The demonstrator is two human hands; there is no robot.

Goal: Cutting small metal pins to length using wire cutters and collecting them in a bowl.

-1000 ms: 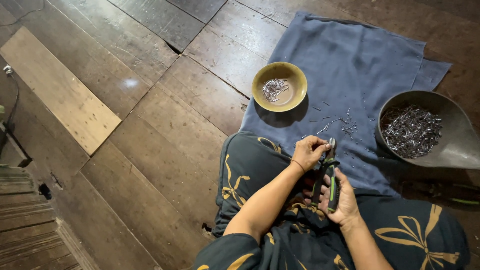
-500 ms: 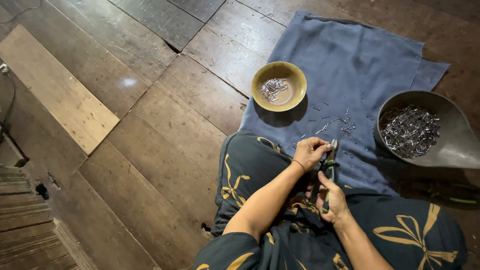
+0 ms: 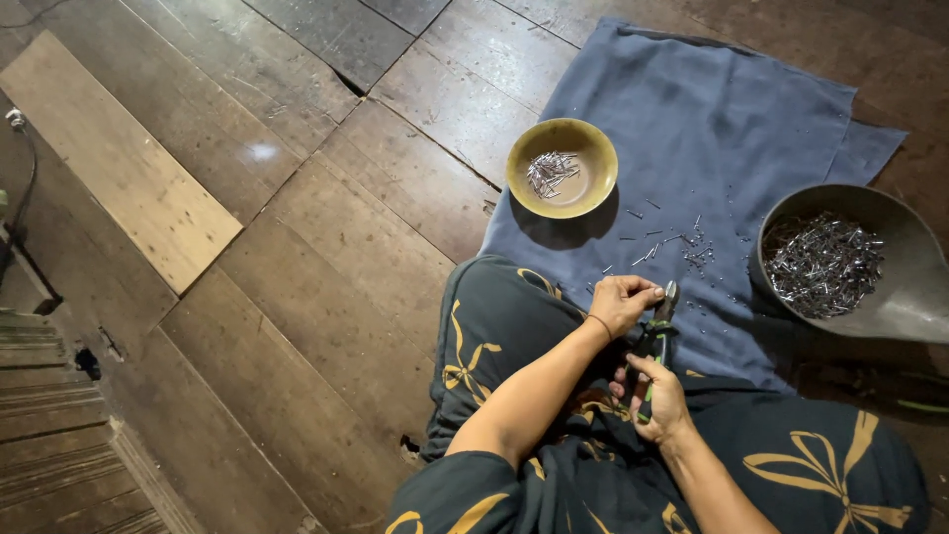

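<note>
I sit on a wooden floor with a blue cloth [image 3: 732, 129] spread before my knees. My right hand [image 3: 654, 396] grips the handles of dark green pliers [image 3: 656, 334], whose jaws point up toward the cloth. My left hand [image 3: 623, 302] has its fingertips pinched right at the plier jaws, apparently on a small metal piece too tiny to make out. A yellow bowl [image 3: 562, 168] with a few thin metal pins stands on the cloth's left edge. A grey pan [image 3: 860, 259] heaped with shiny metal pieces sits at the right.
Loose metal bits [image 3: 682, 245] lie scattered on the cloth between bowl and pan. Dark floorboards [image 3: 326, 257] spread to the left, with one pale plank [image 3: 119, 158]. Steps [image 3: 49, 415] drop off at the lower left. A cable [image 3: 25, 168] runs along the far left.
My right hand has shifted slightly down the plier handles. My left hand stays pinched at the jaws. The view has drifted a little.
</note>
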